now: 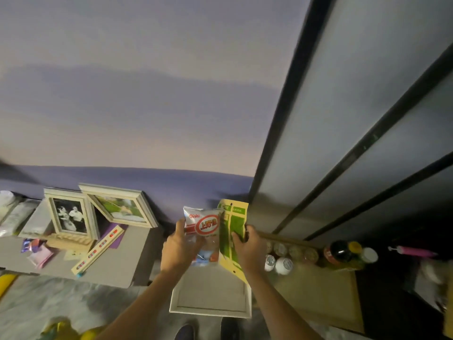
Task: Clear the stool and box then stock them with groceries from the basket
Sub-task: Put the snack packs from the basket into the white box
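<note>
purple wall [147, 106], matte and plain, fills the upper field; frosted panels in dark frames [355, 119] run along the right. grey flat surface [127, 256] at left bears two pale wooden picture frames [71, 214], a long narrow strip with red and blue dots [98, 251] and small pink packets [40, 256]. tan shelf [318, 288] at right carries a row of round-lidded jars [294, 252], two white rounded containers [283, 265] and a dark bottle [339, 251]. white square stool top [210, 303], flat with a raised rim, lies below the hands, its surface bare. yellow-and-green flat pouch [232, 231], stiff and rectangular, is clasped by the right hand [250, 251], fingers wrapped over its edge. glossy white-and-red snack bag [202, 231], crinkled plastic, is gripped by the left hand [177, 249]. both packets are held upright, touching each other, above the stool's far edge.
</note>
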Demonstrator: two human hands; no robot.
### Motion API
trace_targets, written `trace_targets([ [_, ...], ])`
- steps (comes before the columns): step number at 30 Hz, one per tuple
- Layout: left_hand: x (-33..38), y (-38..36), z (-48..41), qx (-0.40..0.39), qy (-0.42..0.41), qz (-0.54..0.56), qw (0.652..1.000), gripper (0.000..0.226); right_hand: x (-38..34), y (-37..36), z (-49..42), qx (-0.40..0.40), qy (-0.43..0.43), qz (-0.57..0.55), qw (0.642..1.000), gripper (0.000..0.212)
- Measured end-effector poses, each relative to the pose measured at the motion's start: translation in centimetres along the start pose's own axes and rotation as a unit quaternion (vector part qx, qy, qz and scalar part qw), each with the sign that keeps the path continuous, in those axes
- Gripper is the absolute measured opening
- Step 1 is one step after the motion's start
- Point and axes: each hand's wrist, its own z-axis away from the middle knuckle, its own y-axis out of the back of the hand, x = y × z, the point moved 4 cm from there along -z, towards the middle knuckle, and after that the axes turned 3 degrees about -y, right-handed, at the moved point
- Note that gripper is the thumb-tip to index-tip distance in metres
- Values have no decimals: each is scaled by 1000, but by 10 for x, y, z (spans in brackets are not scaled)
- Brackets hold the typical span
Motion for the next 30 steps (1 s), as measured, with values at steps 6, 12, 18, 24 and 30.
trace_targets([
  [6,-18,-5,-9,2,8,-19,1000,73,26,-15,2,-17,-39,24,999,27],
  [12,-17,-6,-4,18,0,-55,998,79,21,-27,23,-47,-52,19,997,27],
  [18,-8,9,0,21,-1,-111,994,80,17,-17,18,-65,-47,21,997,31],
  [24,22,32,4,30,-34,-96,994,92,5,31,8,-50,-37,-5,998,58],
  [30,84,44,4,-1,-129,-107,986,78,-24,104,6,-3,-29,19,999,92],
])
